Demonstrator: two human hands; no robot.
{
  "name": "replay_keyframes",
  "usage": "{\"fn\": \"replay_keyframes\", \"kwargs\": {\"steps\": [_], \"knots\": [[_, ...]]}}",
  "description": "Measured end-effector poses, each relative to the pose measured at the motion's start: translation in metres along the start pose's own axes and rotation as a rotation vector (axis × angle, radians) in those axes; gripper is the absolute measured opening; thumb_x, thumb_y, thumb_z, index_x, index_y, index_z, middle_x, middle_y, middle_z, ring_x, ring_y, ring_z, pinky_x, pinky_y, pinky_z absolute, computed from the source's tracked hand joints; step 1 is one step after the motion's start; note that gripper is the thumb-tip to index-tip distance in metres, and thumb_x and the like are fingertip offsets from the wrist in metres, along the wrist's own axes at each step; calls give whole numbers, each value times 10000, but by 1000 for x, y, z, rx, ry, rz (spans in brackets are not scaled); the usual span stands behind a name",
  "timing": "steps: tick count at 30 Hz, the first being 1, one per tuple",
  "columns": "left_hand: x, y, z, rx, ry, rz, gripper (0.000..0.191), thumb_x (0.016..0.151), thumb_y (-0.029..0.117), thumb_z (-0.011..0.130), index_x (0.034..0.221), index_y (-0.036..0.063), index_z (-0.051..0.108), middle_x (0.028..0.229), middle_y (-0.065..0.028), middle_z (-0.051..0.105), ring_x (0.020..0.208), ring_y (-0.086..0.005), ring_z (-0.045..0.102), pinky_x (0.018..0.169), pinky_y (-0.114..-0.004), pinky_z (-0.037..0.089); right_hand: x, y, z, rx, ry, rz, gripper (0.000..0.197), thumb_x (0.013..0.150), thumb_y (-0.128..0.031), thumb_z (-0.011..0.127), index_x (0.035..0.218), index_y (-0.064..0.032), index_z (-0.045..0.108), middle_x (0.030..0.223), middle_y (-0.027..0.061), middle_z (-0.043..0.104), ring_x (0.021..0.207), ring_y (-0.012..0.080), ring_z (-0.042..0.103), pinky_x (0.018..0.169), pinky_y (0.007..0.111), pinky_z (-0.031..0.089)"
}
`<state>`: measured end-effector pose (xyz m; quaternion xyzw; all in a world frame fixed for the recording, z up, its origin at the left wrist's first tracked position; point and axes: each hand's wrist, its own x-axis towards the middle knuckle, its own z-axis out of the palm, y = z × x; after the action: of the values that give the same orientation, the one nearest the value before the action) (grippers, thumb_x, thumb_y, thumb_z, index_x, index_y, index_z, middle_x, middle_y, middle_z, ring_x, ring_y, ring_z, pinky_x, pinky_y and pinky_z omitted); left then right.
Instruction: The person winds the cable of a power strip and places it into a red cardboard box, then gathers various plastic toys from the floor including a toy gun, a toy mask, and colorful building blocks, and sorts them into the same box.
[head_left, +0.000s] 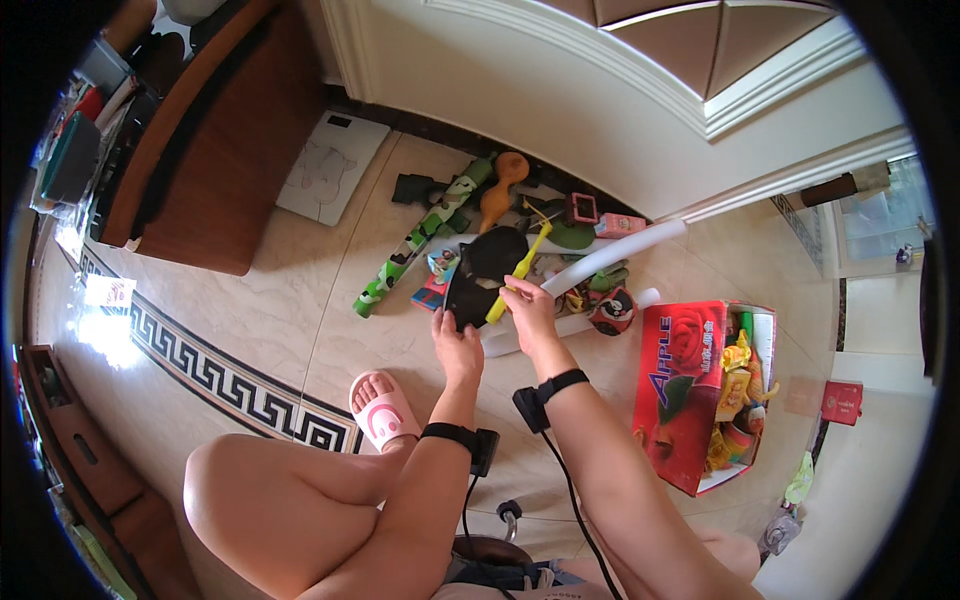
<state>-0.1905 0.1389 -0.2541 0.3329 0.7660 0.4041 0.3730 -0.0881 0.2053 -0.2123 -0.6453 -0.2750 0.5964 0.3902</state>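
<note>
My right hand (529, 311) holds a slim yellow plastic stick-like toy (523, 266), which slants up and away over the pile. My left hand (458, 346) grips the near edge of a black hat-like item (480, 281); its exact kind is hard to tell. Around them on the floor lies a heap of toys: a green camouflage tube (424, 236), an orange gourd-shaped toy (505, 187), white foam tubes (611, 255), a pink-framed toy (582, 208), a small pink box (621, 225) and a red-and-black ball-like toy (615, 310). The black item hides part of the heap.
A red cardboard fruit carton (679, 390) filled with small toys stands at right. A white bathroom-type scale (335, 166) lies beside a brown wooden cabinet (217, 142). The wall (525, 97) bounds the heap behind. My slippered foot (384, 411) rests on the tiles near my left hand.
</note>
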Motion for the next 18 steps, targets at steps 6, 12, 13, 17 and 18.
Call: {"fn": "replay_keyframes", "kwargs": {"steps": [6,12,13,17,18], "knots": [[-17,22,6,94,116,211,462,737,39,535,1184,-63,484,1309,-248,395,1191,-383,414,1009,-410,338,-65,-49,-43,109,40,-343,312,790,68,577,1085,-32,591,867,22,560,693,72,546,596,247,549],[-32,41,-2,-24,25,282,437,775,14,511,1204,-66,475,1314,-228,389,1186,-367,422,1002,-374,345,-144,-91,-107,76,121,-523,269,825,51,534,1043,-78,623,980,0,589,781,69,581,607,206,501],[-33,44,-10,-77,18,270,441,778,8,508,1212,-65,471,1322,-221,383,1175,-365,431,997,-367,350,-158,-96,-113,59,140,-563,266,826,50,534,1039,-78,628,996,4,596,781,65,581,604,201,492],[-67,90,-1,-662,-262,74,454,816,-24,475,1264,-63,416,1349,-125,374,1093,-221,508,879,-326,461,-200,-97,-170,180,331,-622,271,802,65,545,1018,-64,644,963,15,587,738,67,577,557,191,444],[-80,104,-4,-672,-309,113,449,838,-26,461,1280,-61,391,1322,-96,400,1031,-165,530,829,-297,494,-207,-92,-184,163,412,-662,268,789,70,551,1002,-57,651,965,19,587,739,65,575,557,187,436]]}}
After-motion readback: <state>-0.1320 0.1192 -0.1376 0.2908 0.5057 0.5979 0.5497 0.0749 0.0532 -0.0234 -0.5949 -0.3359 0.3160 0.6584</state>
